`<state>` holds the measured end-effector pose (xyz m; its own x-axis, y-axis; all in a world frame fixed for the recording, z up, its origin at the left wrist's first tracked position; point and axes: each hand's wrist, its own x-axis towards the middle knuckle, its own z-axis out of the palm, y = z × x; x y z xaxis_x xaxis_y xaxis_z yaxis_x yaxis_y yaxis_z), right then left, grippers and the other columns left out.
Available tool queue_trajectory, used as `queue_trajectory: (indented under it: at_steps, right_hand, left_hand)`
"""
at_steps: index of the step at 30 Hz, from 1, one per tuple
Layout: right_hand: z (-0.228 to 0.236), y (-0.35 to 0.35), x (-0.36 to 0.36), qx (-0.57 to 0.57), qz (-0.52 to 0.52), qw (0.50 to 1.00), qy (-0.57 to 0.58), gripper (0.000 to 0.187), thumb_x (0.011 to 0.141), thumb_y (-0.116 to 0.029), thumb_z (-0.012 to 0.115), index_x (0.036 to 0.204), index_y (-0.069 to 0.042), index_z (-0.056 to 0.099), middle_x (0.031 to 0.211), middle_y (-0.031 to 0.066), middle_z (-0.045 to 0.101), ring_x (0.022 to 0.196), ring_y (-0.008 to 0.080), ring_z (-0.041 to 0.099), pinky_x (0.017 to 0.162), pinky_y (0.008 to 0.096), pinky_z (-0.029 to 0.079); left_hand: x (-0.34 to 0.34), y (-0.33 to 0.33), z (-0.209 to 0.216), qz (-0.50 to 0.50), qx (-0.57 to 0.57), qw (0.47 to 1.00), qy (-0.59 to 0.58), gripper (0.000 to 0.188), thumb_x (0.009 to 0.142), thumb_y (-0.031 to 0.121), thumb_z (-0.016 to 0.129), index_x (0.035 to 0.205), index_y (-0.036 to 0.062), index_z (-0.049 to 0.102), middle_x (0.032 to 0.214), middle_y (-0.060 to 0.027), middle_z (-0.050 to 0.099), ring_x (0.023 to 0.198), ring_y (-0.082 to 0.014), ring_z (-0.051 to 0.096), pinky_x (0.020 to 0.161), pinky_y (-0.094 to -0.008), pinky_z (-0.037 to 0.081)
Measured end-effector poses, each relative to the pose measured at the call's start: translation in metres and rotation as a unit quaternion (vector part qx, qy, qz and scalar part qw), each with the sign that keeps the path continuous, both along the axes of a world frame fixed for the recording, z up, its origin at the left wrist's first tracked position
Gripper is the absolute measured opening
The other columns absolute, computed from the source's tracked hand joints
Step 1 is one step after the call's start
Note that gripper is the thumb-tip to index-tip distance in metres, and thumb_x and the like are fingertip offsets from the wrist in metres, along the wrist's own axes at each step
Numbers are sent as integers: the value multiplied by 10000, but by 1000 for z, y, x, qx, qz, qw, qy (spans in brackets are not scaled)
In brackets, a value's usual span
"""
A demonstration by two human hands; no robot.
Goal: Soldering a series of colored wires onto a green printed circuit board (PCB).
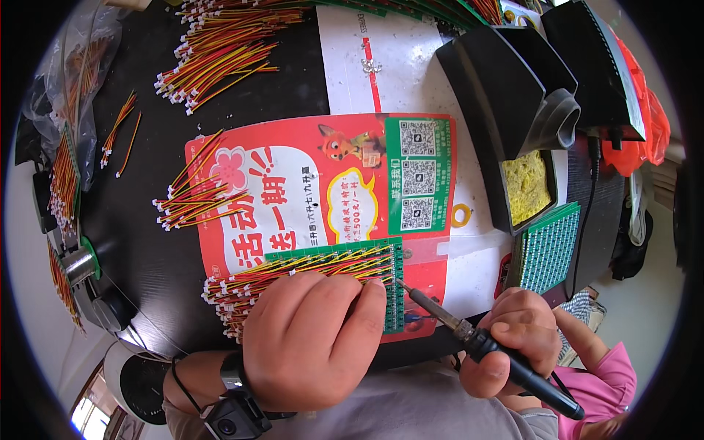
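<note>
My left hand (312,337) is closed over a green circuit board panel (394,312), its thumb and forefinger pinched around a thin wire near the row of pads; the fingertips are partly hidden. Red and yellow wires (330,265) with white connectors lie in a dense row across the panel, the connectors sticking out past its left side. In my right hand (517,334) is a soldering iron (477,343) with a black handle, held like a pen. Its tip (400,282) is at the pads just right of my left fingertips; whether it touches cannot be made out.
A red printed sheet (293,154) lies under the panel, with loose wires (194,198) on it. More wire bundles (220,51) lie behind. At right stand a black iron holder with yellow sponge (526,189) and stacked green boards (548,249). A solder spool (79,264) is left; another person's pink sleeve (601,381) shows lower right.
</note>
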<state>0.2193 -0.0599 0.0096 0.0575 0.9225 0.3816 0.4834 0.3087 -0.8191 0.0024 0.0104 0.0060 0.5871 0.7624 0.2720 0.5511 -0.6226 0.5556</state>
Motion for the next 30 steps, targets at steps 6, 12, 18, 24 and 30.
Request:
queue_trajectory:
  at_steps: [6,12,18,24,30]
  right_hand:
    - [-6,0,1,21,-3,1000,5,315,861,-238,770,929,2,578,615,58,552,496,190,530,446,320,432]
    - [-3,1,2,9,14,1000,1,312,854,-226,774,939,3,581,616,56,549,490,190,526,443,318,428]
    - [0,1,3,-7,20,1000,-3,308,832,-206,789,941,2,590,615,59,550,487,195,530,438,320,434]
    - [2,2,2,-12,21,1000,-12,295,817,-196,793,921,-4,595,611,61,552,473,195,526,425,311,429]
    - [-2,2,1,-7,30,999,-12,299,814,-195,795,922,-6,591,602,58,547,469,193,525,423,310,430]
  left_hand:
    - [1,-3,0,11,1,1000,-17,292,649,-66,709,941,-55,720,809,-129,630,665,-277,608,572,-378,503]
    - [0,-5,-4,9,50,999,-6,167,707,26,729,868,-1,693,792,-69,607,695,-231,605,565,-353,502]
    - [1,-4,-5,2,40,999,-4,132,717,10,733,841,3,687,756,-55,576,656,-213,581,534,-340,478]
    - [2,-5,-6,10,51,999,1,138,714,18,735,844,8,689,744,-46,568,656,-206,582,535,-337,480]
    - [2,-6,-7,18,57,998,12,146,709,39,733,846,11,693,745,-45,575,657,-203,582,542,-334,485]
